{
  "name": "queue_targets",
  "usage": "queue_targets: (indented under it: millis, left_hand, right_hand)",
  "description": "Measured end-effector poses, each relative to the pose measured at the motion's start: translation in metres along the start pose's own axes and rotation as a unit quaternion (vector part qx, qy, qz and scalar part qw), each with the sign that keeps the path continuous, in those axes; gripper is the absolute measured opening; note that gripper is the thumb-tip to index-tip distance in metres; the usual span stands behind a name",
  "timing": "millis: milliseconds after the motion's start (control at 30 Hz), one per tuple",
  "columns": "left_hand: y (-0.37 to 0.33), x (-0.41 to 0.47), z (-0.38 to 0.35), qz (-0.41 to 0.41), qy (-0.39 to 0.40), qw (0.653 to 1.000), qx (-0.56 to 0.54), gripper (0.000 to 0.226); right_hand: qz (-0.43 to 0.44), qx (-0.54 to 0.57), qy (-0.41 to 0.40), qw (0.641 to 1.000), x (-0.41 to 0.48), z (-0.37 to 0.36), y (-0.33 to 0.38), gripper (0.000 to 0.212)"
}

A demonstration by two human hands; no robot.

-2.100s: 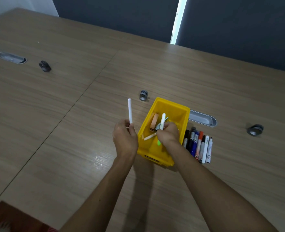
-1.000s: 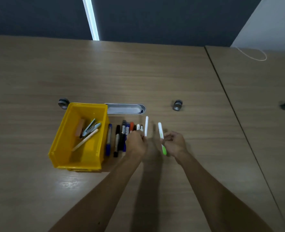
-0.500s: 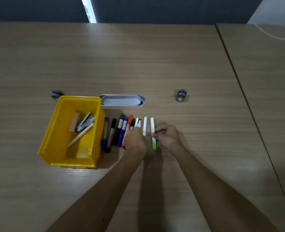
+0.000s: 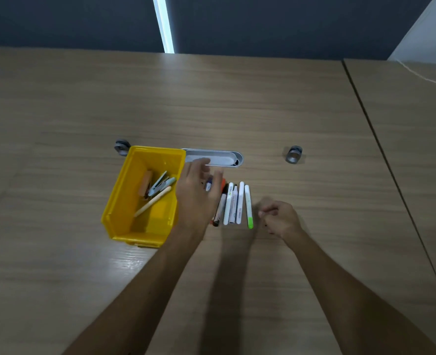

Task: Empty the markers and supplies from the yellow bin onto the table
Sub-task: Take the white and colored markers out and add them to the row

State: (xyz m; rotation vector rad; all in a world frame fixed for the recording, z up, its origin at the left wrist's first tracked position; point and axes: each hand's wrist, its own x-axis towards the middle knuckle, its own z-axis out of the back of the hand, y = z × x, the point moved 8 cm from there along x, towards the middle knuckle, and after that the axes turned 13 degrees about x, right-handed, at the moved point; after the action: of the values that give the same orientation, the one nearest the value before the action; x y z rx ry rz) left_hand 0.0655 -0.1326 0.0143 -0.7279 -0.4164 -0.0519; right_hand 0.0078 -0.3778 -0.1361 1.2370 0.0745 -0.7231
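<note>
The yellow bin stands on the wooden table, left of centre. Inside lie a peach eraser, a grey-blue clip tool and a cream stick. A row of markers lies to the right of the bin, ending in a white marker with a green cap. My left hand hovers open over the left part of that row, hiding several markers. My right hand rests just right of the green-capped marker, fingers curled, holding nothing.
A silver oval cable tray is set into the table behind the markers. Small grey round fittings sit at the bin's far left corner and at the right. A table seam runs down the right side. A white cord lies far right.
Both hands have laid their white markers down at the right end of the row and let go. My left hand has lifted and shifted toward the bin; my right has drawn back to the right.
</note>
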Motion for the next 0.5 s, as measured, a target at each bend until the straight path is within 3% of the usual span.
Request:
queue_targets:
  millis: [100,167,233,367,500]
  left_hand:
    - [0.030,0.016,0.042,0.036,-0.087,0.995,-0.009,0.029]
    - [0.061,0.025,0.051,0.085,-0.069,0.993,0.041,0.033]
    - [0.089,0.026,0.039,0.120,0.029,0.983,0.136,0.034]
    - [0.129,0.012,0.005,0.130,0.238,0.918,0.291,0.039]
    - [0.154,-0.004,-0.014,0.122,0.350,0.846,0.384,0.046]
  right_hand:
    - [0.042,-0.099,-0.013,0.994,-0.009,-0.002,0.006,0.005]
    - [0.060,-0.136,-0.014,0.989,-0.016,-0.006,0.012,0.006]
    - [0.071,-0.156,-0.012,0.985,-0.022,-0.012,0.018,0.008]
    - [0.093,-0.178,0.002,0.980,-0.033,-0.032,0.035,0.012]
    - [0.142,-0.183,0.012,0.973,-0.040,-0.050,0.053,0.013]
